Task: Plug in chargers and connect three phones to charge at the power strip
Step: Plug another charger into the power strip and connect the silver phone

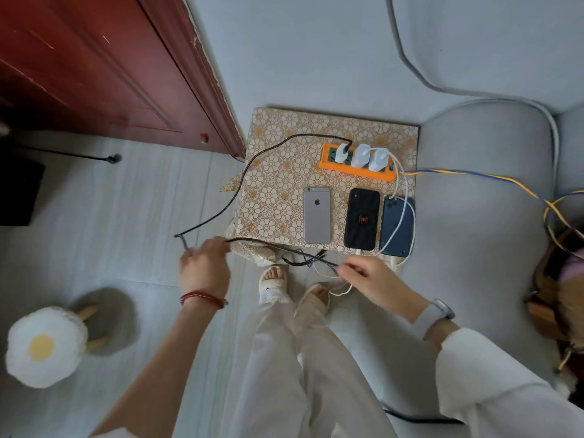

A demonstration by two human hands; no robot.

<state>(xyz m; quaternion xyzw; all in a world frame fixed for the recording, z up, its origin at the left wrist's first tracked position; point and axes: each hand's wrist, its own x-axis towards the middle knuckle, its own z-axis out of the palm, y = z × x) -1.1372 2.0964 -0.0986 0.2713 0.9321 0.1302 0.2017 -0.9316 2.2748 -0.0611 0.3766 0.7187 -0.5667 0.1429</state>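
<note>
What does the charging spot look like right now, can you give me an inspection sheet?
Surface: patterned tabletop, beside a grey sofa.
Job's things: orange power strip holding three white chargers; silver phone, black phone, blue phone lying face down in a row.
Clutter: nothing seen.
Hands: left hand and right hand each hold the black cable.
Cables: white cables cross the blue phone; connections unclear.
Surroundings: red door, egg-shaped stool.

On the tabletop, the power strip lies behind three phones set side by side, with three chargers plugged in; the rightmost phone seems cabled.
</note>
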